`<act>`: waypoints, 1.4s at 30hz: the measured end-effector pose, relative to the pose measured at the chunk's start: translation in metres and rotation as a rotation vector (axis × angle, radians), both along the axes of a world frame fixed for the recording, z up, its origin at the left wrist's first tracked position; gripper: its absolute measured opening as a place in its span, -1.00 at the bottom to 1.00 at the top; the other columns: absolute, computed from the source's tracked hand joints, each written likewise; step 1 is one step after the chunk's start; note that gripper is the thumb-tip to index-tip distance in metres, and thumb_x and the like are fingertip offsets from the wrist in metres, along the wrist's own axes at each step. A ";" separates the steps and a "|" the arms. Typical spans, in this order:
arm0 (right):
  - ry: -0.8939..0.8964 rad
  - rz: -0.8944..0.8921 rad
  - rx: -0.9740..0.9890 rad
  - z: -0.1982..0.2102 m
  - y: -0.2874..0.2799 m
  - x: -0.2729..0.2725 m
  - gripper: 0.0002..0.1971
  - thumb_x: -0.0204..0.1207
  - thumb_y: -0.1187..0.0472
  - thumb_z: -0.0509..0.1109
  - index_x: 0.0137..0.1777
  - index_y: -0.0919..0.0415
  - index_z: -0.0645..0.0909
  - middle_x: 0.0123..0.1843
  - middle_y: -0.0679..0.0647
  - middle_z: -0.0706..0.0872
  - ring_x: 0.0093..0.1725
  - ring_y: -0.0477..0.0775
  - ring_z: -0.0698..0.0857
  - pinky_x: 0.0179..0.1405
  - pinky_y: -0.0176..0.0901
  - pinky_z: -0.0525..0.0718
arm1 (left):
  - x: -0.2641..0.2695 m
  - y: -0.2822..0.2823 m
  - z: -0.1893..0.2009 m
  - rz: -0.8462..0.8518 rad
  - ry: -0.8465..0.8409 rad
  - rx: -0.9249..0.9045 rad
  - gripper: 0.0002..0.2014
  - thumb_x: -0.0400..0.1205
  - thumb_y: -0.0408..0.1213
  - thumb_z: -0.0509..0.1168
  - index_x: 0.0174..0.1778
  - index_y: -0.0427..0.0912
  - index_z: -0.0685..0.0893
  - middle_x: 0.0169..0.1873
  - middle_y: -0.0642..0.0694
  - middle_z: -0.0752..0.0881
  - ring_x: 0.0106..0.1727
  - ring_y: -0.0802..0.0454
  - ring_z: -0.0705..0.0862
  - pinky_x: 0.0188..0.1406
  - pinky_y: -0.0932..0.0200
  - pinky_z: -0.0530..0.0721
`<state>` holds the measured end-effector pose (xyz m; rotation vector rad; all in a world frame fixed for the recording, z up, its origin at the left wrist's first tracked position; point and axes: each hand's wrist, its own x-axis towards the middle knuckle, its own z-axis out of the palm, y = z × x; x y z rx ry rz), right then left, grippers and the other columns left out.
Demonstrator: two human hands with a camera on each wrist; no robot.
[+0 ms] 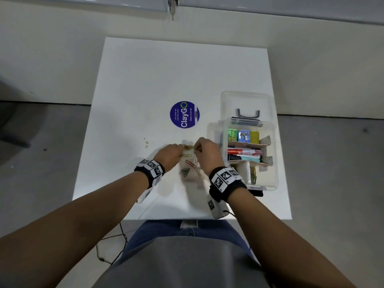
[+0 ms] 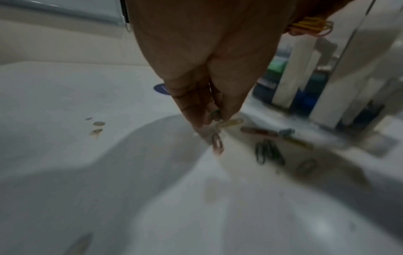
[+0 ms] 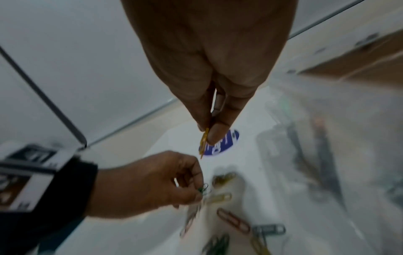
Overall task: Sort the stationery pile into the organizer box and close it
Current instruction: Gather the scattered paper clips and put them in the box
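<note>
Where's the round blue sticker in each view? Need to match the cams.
Head: blue sticker at table centre, beyond both hands, left of the clear box.
Left wrist: a sliver peeking out behind the fingers.
Right wrist: behind the fingertips, partly covered.
Shared landmark: the paper clips scattered on the table.

The head camera looks straight down at the white table (image 1: 145,80) from high up. Each wrist camera sits very close, looking along its fingers. All three see the blue sticker (image 1: 184,114).

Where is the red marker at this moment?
In the head view, the red marker lies in the middle compartment of the organizer box, on the table's right side, just right of the right hand.
</note>
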<state>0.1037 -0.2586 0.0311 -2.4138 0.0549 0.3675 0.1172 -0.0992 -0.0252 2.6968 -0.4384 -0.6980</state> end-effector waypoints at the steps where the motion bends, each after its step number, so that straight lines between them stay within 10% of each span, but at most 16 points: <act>1: -0.011 -0.040 0.062 0.010 -0.010 0.000 -0.88 0.51 0.43 0.33 -0.09 0.24 0.63 -0.12 0.15 0.72 -0.14 0.14 0.71 -0.12 0.04 0.74 | 0.000 -0.002 0.008 0.033 0.005 -0.051 -0.85 0.66 -0.35 0.16 0.09 -0.27 0.56 -0.05 -0.23 0.70 -0.03 -0.24 0.68 -0.18 0.07 0.50; 11: -0.152 -0.318 0.038 0.055 -0.164 -0.026 -0.88 0.50 0.40 0.43 -0.10 0.17 0.65 -0.18 0.07 0.74 -0.24 -0.03 0.69 -0.30 -0.46 0.60 | -0.013 -0.136 0.093 -0.067 0.088 -0.588 -0.92 0.60 -0.32 0.38 -0.03 -0.14 0.62 -0.25 0.06 0.67 -0.27 0.20 0.63 -0.23 0.34 0.64; 19: -0.052 -0.227 -0.048 0.034 -0.188 -0.056 -0.76 0.51 0.44 0.25 -0.08 0.12 0.67 -0.15 0.09 0.80 -0.16 0.20 0.74 -0.18 -0.08 0.67 | -0.020 -0.205 0.084 -0.167 0.144 -0.448 -0.91 0.58 -0.34 0.39 -0.07 -0.17 0.60 -0.11 -0.15 0.76 -0.08 -0.07 0.74 -0.05 0.00 0.70; 30: -0.103 0.082 0.081 0.045 -0.082 -0.034 -0.81 0.51 0.35 0.37 0.09 0.19 0.66 0.03 0.14 0.73 0.01 0.12 0.72 0.04 -0.02 0.69 | 0.037 -0.080 0.046 0.166 -0.114 -0.310 -0.71 0.65 -0.43 0.21 0.26 -0.17 0.65 0.15 -0.20 0.61 0.10 -0.12 0.66 0.15 0.09 0.56; 34: 0.139 0.232 0.017 0.014 -0.009 -0.044 -0.62 0.53 0.33 0.36 0.35 0.20 0.52 0.21 0.19 0.59 0.14 0.21 0.67 0.14 0.06 0.66 | 0.036 -0.029 0.005 -0.123 0.104 0.041 -0.41 0.68 -0.26 0.29 0.63 -0.20 0.29 0.64 -0.23 0.23 0.62 -0.19 0.28 0.58 -0.01 0.26; 42: 0.323 0.141 -0.317 -0.062 0.007 -0.067 -0.25 0.48 0.32 0.44 0.59 0.35 0.13 0.49 0.28 0.30 0.47 0.29 0.38 0.29 0.12 0.63 | 0.008 0.023 -0.022 -0.337 0.066 0.010 -0.23 0.46 -0.31 0.53 0.60 -0.12 0.38 0.57 -0.12 0.31 0.46 -0.14 0.37 0.52 0.05 0.34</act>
